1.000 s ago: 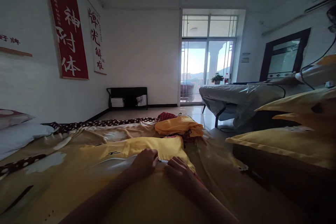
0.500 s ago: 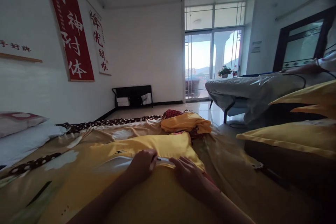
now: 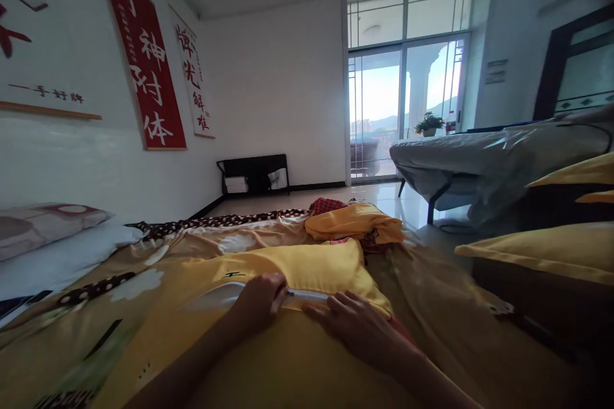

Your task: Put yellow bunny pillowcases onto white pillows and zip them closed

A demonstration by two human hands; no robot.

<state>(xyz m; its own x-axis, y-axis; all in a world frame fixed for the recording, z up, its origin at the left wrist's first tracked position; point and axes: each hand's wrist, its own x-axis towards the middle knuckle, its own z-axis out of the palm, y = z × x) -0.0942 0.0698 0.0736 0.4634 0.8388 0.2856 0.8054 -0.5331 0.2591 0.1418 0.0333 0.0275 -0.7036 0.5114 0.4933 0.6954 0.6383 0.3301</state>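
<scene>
A yellow pillowcase lies before me on the bed, its long opening running across the middle. White inner pillow shows through the gap left of my hands. My left hand is closed at the edge of the opening, pinching what looks like a small grey zipper pull by thumb and forefinger. To its right, my right hand grips the pillowcase edge, its fingers bent over the fabric and its thumb pointing left. A pale strip runs between the two hands. The fingertips are partly hidden in the cloth.
Folded orange-yellow cloth lies beyond the pillowcase. Other pillows are at the left, and yellow cushions are stacked at the right. A plastic-covered table stands behind them, near a glass door. Patterned bedding spreads underneath.
The view has turned slightly left. The gap between my hands has widened a little, with my left hand farther left along the opening. Both hands stay on the pillowcase.
</scene>
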